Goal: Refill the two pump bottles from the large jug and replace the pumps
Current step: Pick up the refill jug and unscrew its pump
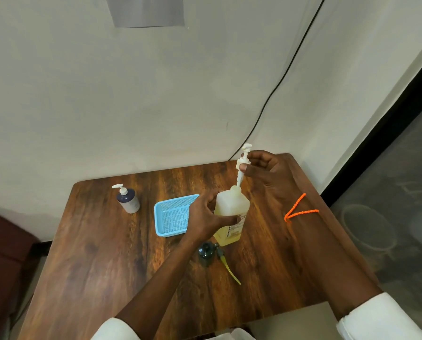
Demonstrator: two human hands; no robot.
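Note:
A translucent bottle (232,209) with yellow liquid and a printed label stands mid-table. My left hand (205,217) grips its side. My right hand (261,170) pinches a white pump (243,165) above the bottle's neck; the pump's tube runs down into the opening. A small dark blue pump bottle (128,200) with a white pump fitted stands at the back left. A dark cap with a yellow-green tube (211,253) lies on the table in front of the translucent bottle.
A light blue mesh basket (170,217) sits left of the translucent bottle. An orange twisted tie (300,212) lies at the right. A black cable hangs down the wall behind. The wooden table's (102,266) right edge borders a dark floor.

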